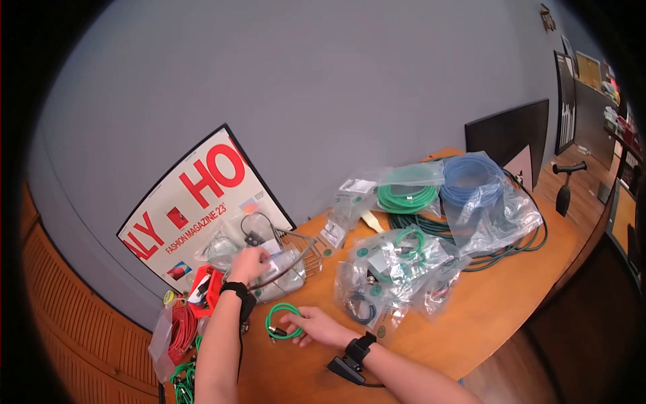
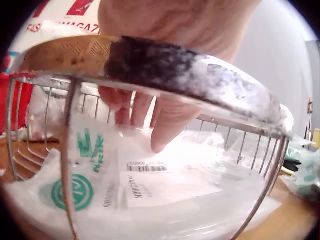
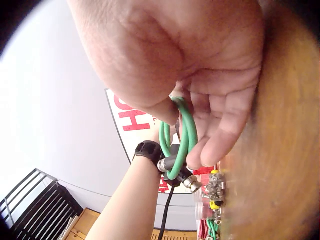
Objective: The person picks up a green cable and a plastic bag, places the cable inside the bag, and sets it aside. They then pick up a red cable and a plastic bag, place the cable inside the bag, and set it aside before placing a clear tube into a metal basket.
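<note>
A coiled green cable [image 3: 189, 131] with metal-tipped black connectors [image 3: 190, 183] hangs in my right hand [image 1: 321, 326]. Its thumb and fingers pinch the coil just over the front of the table. My left hand [image 1: 249, 264] reaches down into a wire basket [image 2: 175, 62] with a worn metal rim. There, its thumb lies on the white label of a clear plastic bag [image 2: 102, 197] with green print, and the other fingers are behind the bag's upper edge, pinching it. Part of those fingers is hidden by the rim and the bag.
Clear bags [image 1: 404, 266] with short cables lie right of my hands. Behind them are a bagged green coil [image 1: 407, 200], a bagged blue coil [image 1: 471, 178] and loose dark cable. A red bin [image 1: 215, 291] and red cable [image 1: 182, 333] stand left. A poster [image 1: 202, 195] leans against the wall.
</note>
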Demonstrator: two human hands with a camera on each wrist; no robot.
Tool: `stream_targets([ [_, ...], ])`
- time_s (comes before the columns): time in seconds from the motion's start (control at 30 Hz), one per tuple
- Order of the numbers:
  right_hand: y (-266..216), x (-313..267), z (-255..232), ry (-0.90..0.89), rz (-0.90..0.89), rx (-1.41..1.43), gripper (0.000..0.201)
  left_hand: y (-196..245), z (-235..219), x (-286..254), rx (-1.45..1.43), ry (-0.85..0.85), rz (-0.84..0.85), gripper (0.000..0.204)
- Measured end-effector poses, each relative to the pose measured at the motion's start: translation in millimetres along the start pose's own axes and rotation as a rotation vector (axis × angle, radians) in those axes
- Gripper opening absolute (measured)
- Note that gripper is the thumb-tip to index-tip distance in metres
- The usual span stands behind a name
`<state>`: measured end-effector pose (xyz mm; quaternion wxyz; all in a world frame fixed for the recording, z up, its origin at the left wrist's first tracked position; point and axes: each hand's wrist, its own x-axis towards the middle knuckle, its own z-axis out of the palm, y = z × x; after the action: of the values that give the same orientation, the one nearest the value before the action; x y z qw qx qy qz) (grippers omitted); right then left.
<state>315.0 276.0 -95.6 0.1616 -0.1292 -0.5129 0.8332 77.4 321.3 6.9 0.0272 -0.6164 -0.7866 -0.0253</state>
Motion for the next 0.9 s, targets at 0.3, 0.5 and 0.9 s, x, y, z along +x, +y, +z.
stream_targets([
  [0.3,-9,-6,5,0.019,0.023,-0.027,0.036,-10,-48,-36,-0.312,0.371,0.044,0.023],
  [0.5,-13,-10,4,-0.013,0.045,-0.077,0.034,-37,-50,-65,-0.749,0.555,-0.014,0.026],
  [0.9,-21,-19,15,0.152,-0.031,-0.016,0.033,-15,39,-227,-1.845,0.368,-0.206,0.009],
])
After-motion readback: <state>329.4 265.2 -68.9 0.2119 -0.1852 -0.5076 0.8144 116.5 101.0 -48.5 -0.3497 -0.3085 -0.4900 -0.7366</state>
